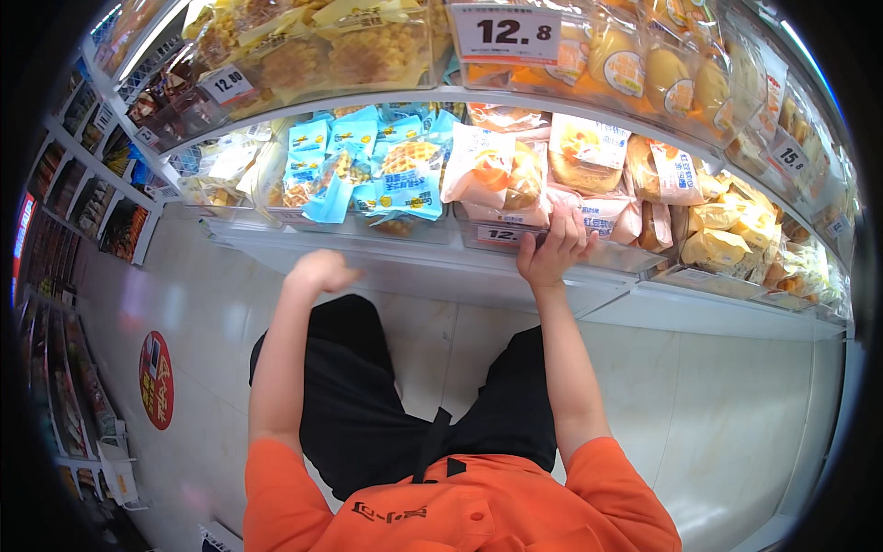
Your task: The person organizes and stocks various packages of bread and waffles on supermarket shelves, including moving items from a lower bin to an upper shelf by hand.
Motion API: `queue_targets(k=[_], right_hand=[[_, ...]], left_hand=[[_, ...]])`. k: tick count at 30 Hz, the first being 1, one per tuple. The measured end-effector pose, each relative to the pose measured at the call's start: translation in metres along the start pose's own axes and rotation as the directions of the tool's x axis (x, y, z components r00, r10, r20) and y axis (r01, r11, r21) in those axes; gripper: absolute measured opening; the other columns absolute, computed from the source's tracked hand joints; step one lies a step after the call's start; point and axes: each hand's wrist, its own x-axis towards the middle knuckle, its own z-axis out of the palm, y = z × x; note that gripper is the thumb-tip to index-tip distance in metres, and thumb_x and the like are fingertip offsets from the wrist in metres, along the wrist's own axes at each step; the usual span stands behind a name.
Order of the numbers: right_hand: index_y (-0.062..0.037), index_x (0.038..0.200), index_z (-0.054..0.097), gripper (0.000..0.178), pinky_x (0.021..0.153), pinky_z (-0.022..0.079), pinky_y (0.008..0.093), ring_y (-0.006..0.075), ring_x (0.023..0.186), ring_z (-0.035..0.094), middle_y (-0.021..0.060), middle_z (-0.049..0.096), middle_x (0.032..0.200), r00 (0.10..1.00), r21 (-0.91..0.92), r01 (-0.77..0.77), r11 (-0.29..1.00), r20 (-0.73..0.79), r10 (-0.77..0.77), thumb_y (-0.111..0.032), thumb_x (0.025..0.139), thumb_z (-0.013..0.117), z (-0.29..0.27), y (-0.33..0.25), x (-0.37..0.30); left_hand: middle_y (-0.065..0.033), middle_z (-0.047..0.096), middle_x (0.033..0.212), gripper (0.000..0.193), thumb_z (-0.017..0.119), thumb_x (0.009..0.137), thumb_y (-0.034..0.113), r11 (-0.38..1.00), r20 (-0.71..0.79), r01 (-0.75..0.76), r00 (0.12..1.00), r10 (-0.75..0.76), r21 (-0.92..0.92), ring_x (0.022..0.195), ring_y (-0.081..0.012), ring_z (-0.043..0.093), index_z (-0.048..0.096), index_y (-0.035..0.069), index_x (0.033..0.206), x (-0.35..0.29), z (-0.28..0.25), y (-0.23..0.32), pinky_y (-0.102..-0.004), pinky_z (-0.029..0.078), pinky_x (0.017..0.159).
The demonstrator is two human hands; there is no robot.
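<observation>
My right hand (556,248) rests on the clear front edge of a shelf bin, fingers apart, with the fingertips against pink-wrapped packaged buns (602,216). Beside its thumb is a small price label (501,234). Just above that label stands a white-and-pink wrapped bread (497,175). My left hand (322,272) hangs in front of the shelf's lower white face, its fingers curled in and slightly blurred; nothing shows in it. Closest to it are blue-wrapped waffles (395,175) piled in the bin above.
An upper shelf (423,95) juts out over the bins, holding yellow-wrapped pastries (368,46) and bagged round cakes (621,60). Yellow-wrapped breads (731,230) fill the right bin. Stocked racks (87,184) stand at left. A red round sticker (156,379) marks the tiled floor.
</observation>
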Motion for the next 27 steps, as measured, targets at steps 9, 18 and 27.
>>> queue_targets(k=[9, 18, 27], right_hand=[[0.0004, 0.129, 0.042, 0.055, 0.107, 0.011, 0.0445, 0.0257, 0.118, 0.044, 0.0136, 0.053, 0.121, 0.988, 0.189, -0.155, 0.97, 0.053, 0.148, -0.03, 0.086, 0.055, -0.021, -0.015, 0.017], [-0.0068, 0.127, 0.049, 0.051, 0.093, 0.024, 0.0385, 0.0198, 0.099, 0.05, 0.0042, 0.058, 0.099, 0.974, 0.163, -0.219, 0.962, 0.088, 0.207, -0.03, 0.084, 0.065, -0.036, -0.021, 0.039], [-0.0061, 0.09, 0.062, 0.017, 0.082, 0.039, 0.0352, 0.0253, 0.094, 0.053, 0.0084, 0.059, 0.102, 0.939, 0.37, -0.324, 0.871, 0.237, 0.249, -0.017, 0.081, 0.071, -0.043, -0.024, 0.061]], left_hand=[[-0.0016, 0.061, 0.073, 0.016, 0.064, 0.087, 0.015, 0.375, -0.602, -0.826, 0.564, 0.565, -0.421, 0.063, -0.0053, 0.055, 0.058, 0.001, 0.092, -0.07, -0.045, 0.1, -0.0222, 0.045, 0.059], [-0.009, 0.065, 0.076, 0.01, 0.063, 0.081, 0.012, 0.274, -0.751, -0.934, 0.348, 0.562, -0.227, 0.066, -0.0189, 0.065, 0.061, 0.004, 0.088, -0.059, -0.008, 0.121, -0.0279, 0.051, 0.057], [-0.0108, 0.049, 0.118, 0.055, 0.072, 0.064, 0.011, 0.789, -0.926, -0.584, 0.161, 0.342, 0.19, 0.111, -0.0305, 0.048, 0.052, 0.01, 0.115, -0.033, -0.025, 0.091, -0.0423, 0.038, 0.094]])
